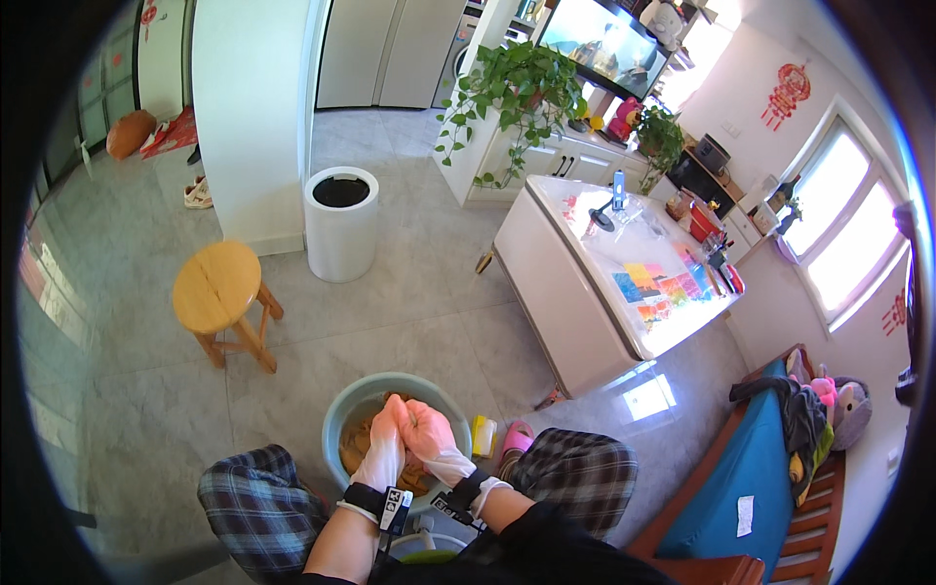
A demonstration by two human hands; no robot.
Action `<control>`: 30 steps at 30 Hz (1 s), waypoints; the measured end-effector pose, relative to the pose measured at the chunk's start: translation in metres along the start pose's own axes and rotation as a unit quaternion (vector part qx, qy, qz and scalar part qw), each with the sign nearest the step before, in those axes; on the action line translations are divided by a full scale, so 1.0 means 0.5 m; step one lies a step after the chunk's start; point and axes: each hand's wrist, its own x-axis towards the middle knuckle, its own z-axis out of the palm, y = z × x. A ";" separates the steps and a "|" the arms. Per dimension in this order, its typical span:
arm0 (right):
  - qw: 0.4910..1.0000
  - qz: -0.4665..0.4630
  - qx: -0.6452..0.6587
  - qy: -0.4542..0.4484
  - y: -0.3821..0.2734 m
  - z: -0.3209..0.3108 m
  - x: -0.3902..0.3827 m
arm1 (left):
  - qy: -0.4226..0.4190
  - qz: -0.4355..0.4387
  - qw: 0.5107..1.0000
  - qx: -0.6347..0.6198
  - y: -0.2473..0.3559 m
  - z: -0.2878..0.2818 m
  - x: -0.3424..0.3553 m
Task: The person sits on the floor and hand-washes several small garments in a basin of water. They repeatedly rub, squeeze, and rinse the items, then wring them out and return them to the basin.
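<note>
My left hand (387,439) and my right hand (427,432), both in thin translucent gloves, are pressed together over a pale blue-green basin (336,429) on the floor. The fingers of both are closed, and whatever lies between them is hidden. Orange-brown material (355,444) lies in the basin below and around my hands; its kind is unclear. Black bands circle both wrists. Just right of the basin stands a small yellow-and-white package (484,437). Nearer me, partly covered by my forearms, is a second, pale container (429,542) with something green inside.
My plaid-clad knees flank the basin, a pink slipper (518,438) by the right one. Ahead are a round wooden stool (217,287), a white bin (340,234) and a white table (575,292). A wooden sofa with a blue cushion (726,478) stands at right.
</note>
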 end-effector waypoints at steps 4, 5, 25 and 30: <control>0.991 0.081 -0.013 0.105 0.007 0.002 0.008 | -0.093 0.053 0.992 0.070 -0.003 0.011 -0.022; 0.995 0.084 -0.005 0.046 0.002 0.013 0.002 | -0.035 0.022 0.998 0.057 0.003 0.003 -0.024; 0.990 0.070 -0.118 -0.010 0.049 0.007 -0.004 | -0.068 -0.073 0.995 -0.003 -0.071 -0.038 0.018; 0.984 -0.097 -0.149 -0.030 0.064 0.048 -0.028 | -0.223 0.044 0.973 0.042 -0.052 -0.060 0.013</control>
